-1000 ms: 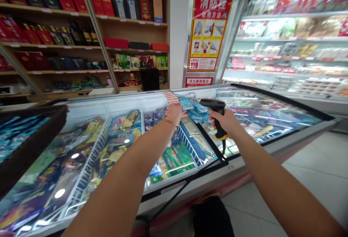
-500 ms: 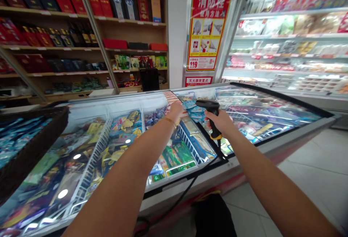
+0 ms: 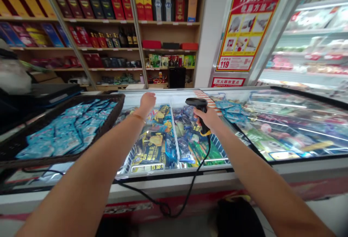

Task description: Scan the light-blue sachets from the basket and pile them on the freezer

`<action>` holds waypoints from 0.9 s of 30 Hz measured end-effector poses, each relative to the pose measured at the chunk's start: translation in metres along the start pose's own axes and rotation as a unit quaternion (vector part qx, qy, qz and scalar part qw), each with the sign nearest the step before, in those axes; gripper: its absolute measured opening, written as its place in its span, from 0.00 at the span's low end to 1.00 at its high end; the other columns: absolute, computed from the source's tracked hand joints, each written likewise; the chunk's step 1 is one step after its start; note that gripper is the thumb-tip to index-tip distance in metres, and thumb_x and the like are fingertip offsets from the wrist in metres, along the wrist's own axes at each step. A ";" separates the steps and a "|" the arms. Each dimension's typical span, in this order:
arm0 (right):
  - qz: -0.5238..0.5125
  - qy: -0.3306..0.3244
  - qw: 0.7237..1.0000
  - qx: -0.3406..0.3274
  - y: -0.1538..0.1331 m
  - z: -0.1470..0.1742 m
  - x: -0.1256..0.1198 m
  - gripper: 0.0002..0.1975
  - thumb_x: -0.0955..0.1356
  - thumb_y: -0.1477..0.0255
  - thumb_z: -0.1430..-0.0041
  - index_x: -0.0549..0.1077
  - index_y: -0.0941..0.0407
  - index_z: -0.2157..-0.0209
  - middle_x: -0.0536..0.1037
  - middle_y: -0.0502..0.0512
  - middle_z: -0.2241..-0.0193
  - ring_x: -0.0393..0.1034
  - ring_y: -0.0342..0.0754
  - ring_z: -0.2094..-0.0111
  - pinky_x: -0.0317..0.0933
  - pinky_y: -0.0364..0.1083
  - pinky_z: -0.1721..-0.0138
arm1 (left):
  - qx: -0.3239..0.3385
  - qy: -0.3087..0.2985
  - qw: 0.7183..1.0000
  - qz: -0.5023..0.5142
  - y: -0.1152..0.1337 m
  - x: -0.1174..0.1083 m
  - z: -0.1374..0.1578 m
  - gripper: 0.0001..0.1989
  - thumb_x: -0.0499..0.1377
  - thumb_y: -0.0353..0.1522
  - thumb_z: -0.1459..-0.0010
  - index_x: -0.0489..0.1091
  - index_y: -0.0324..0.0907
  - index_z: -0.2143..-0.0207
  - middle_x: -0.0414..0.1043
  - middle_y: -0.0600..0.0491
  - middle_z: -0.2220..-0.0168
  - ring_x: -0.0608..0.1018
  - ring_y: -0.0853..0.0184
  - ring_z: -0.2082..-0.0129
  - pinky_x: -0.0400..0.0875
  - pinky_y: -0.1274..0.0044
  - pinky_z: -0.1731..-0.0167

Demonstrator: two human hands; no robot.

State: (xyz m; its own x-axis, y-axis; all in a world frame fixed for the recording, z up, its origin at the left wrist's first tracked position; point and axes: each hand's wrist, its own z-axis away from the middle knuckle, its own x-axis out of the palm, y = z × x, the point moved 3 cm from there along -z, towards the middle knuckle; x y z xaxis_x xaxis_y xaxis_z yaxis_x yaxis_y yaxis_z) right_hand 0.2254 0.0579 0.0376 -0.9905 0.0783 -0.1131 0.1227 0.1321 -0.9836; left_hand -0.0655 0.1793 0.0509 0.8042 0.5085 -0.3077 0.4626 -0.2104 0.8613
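Head view: the right hand (image 3: 208, 118) is wrapped around the grip of a black scanner (image 3: 197, 102), held above the freezer (image 3: 174, 181) with its nose toward the left. A cable (image 3: 190, 190) drops from the grip and loops in front of the freezer. Well apart from the scanner, the left hand (image 3: 147, 103) stretches over the bags (image 3: 154, 150); its fingers look curled, but whether they hold anything cannot be told. Blue packets (image 3: 67, 132) lie in a dark basket (image 3: 112, 119) to the left, and more in a pile (image 3: 232, 111) beyond the right hand, beside a striped strip (image 3: 208, 100)

The step in hand seems to be a reach with the scanner at the ready; the next move probably calls for a steady grip, and cable slack kept off the bags
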 end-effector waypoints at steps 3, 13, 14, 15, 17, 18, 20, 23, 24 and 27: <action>0.002 -0.023 1.000 0.006 0.001 -0.004 0.031 0.10 0.72 0.70 0.44 0.66 0.56 0.70 0.74 0.48 0.79 0.66 0.40 0.86 0.61 0.40 0.85 | 0.017 0.023 0.992 -0.123 -0.016 -0.069 -0.022 0.06 0.61 0.25 0.50 0.73 0.38 0.67 0.76 0.45 0.67 0.77 0.60 0.64 0.70 0.67 0.54; 0.000 -0.068 0.997 0.043 0.035 0.002 0.061 0.13 0.73 0.67 0.45 0.67 0.56 0.71 0.73 0.49 0.81 0.65 0.41 0.86 0.60 0.41 0.85 | -0.032 0.037 0.903 -0.426 -0.088 -0.198 -0.031 0.11 0.60 0.27 0.46 0.76 0.35 0.60 0.75 0.37 0.54 0.73 0.49 0.49 0.65 0.56 0.45; 0.000 -0.071 0.997 0.043 0.037 0.003 0.059 0.12 0.73 0.67 0.45 0.67 0.57 0.71 0.73 0.49 0.80 0.65 0.41 0.86 0.60 0.41 0.85 | -0.052 0.030 0.900 -0.431 -0.093 -0.200 -0.031 0.12 0.60 0.27 0.46 0.76 0.35 0.58 0.74 0.38 0.53 0.73 0.49 0.48 0.64 0.55 0.45; 0.000 -0.073 0.997 0.040 0.038 0.005 0.057 0.12 0.73 0.67 0.45 0.67 0.57 0.70 0.74 0.50 0.80 0.65 0.41 0.86 0.60 0.41 0.85 | -0.066 0.022 0.898 -0.435 -0.096 -0.200 -0.031 0.13 0.60 0.27 0.45 0.76 0.36 0.57 0.74 0.38 0.51 0.72 0.48 0.47 0.64 0.52 0.45; 0.001 -0.076 0.997 0.033 0.037 0.007 0.053 0.12 0.73 0.66 0.45 0.68 0.57 0.70 0.74 0.50 0.80 0.65 0.41 0.86 0.60 0.41 0.85 | -0.073 0.011 0.894 -0.443 -0.099 -0.199 -0.032 0.12 0.60 0.29 0.44 0.77 0.38 0.57 0.73 0.39 0.48 0.71 0.47 0.46 0.62 0.49 0.45; 0.004 -0.076 0.997 0.033 0.035 0.009 0.052 0.13 0.74 0.66 0.45 0.68 0.57 0.70 0.74 0.50 0.80 0.65 0.41 0.87 0.60 0.41 0.85 | -0.075 0.009 0.891 -0.447 -0.099 -0.198 -0.033 0.11 0.60 0.29 0.44 0.77 0.40 0.58 0.73 0.40 0.48 0.71 0.47 0.45 0.61 0.49 0.45; 0.011 -0.074 0.997 0.034 0.032 0.012 0.050 0.13 0.74 0.66 0.45 0.68 0.57 0.70 0.74 0.49 0.80 0.65 0.41 0.86 0.60 0.41 0.85 | -0.085 0.003 0.886 -0.456 -0.098 -0.197 -0.036 0.08 0.60 0.30 0.44 0.78 0.40 0.63 0.74 0.41 0.49 0.70 0.47 0.45 0.61 0.50 0.45; 0.018 -0.076 0.996 0.037 0.028 0.014 0.050 0.13 0.74 0.65 0.45 0.68 0.56 0.69 0.74 0.50 0.80 0.66 0.41 0.86 0.59 0.41 0.85 | -0.115 -0.015 0.877 -0.466 -0.096 -0.196 -0.037 0.05 0.60 0.30 0.44 0.74 0.38 0.69 0.75 0.41 0.53 0.71 0.49 0.45 0.59 0.52 0.43; 0.020 -0.078 0.996 0.036 0.027 0.014 0.050 0.14 0.74 0.65 0.45 0.68 0.56 0.69 0.74 0.50 0.80 0.66 0.41 0.86 0.59 0.41 0.85 | -0.122 -0.020 0.876 -0.466 -0.094 -0.196 -0.036 0.05 0.60 0.31 0.43 0.73 0.38 0.70 0.76 0.41 0.55 0.71 0.50 0.45 0.58 0.52 0.43; 0.040 -0.087 0.995 0.024 0.027 0.015 0.050 0.12 0.73 0.65 0.43 0.67 0.56 0.68 0.75 0.50 0.80 0.66 0.42 0.86 0.59 0.41 0.84 | -0.127 -0.019 0.881 -0.456 -0.089 -0.195 -0.033 0.06 0.59 0.31 0.42 0.71 0.38 0.72 0.76 0.43 0.61 0.72 0.51 0.46 0.58 0.52 0.43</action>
State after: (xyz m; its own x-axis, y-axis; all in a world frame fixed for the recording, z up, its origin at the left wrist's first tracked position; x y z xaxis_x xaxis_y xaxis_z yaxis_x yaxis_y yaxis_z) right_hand 0.1782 0.0509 0.0028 -0.9738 -0.0870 -0.2099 0.2028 0.0840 -0.9756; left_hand -0.2759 0.1264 0.0477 0.1559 0.3396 -0.9276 0.8277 0.4676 0.3103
